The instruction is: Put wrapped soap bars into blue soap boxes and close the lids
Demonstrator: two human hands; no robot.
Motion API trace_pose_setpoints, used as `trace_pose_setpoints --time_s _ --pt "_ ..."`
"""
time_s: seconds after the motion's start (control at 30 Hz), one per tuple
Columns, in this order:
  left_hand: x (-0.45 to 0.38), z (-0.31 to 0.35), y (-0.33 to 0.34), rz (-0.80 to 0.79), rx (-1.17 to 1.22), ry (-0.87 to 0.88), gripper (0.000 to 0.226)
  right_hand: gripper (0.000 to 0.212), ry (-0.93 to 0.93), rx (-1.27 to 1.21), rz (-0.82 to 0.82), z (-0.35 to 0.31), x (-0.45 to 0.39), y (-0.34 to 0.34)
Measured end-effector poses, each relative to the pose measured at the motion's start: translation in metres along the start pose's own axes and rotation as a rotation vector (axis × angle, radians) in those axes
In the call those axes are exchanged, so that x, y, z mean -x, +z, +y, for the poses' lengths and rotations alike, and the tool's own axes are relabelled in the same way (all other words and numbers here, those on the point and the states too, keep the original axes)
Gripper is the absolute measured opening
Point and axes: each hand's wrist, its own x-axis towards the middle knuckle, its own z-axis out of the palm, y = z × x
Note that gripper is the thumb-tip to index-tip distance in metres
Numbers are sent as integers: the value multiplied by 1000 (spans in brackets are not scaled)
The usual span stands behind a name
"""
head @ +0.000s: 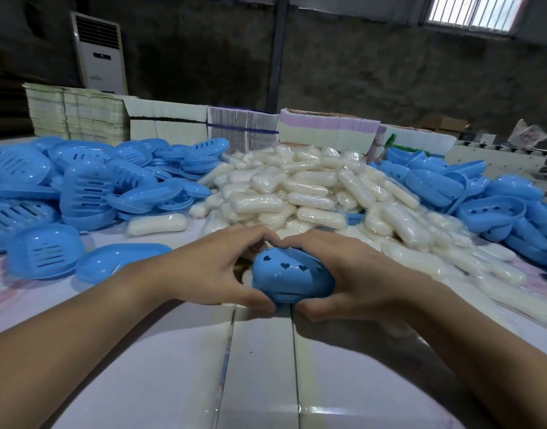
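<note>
Both my grips, left hand (204, 267) and right hand (343, 274), clasp one blue soap box (292, 278) at the tabletop's (259, 366) near edge, lid nearly closed; heaps of wrapped soap bars (312, 187) remain.

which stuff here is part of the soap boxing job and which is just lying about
Job:
- blue plastic soap box with heart holes, gripped by left hand and right hand
- heap of wrapped white soap bars
- loose blue box halves

Lying about:
- stacked flat cartons
- white standing air conditioner
</note>
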Motion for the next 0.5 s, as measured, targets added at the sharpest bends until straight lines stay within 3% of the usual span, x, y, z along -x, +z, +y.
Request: trace_pose_setpoints --time_s 0.2,0.33,0.5 --pt "-1 0 -1 -26 -92 -27 61 58 30 -61 10 0 -1 -2" --pt "0 0 -1 -8 -154 23 71 55 35 -87 9 -1 -2 -1" --pt "1 3 0 104 -347 98 42 47 39 -122 14 -1 -3 -3"
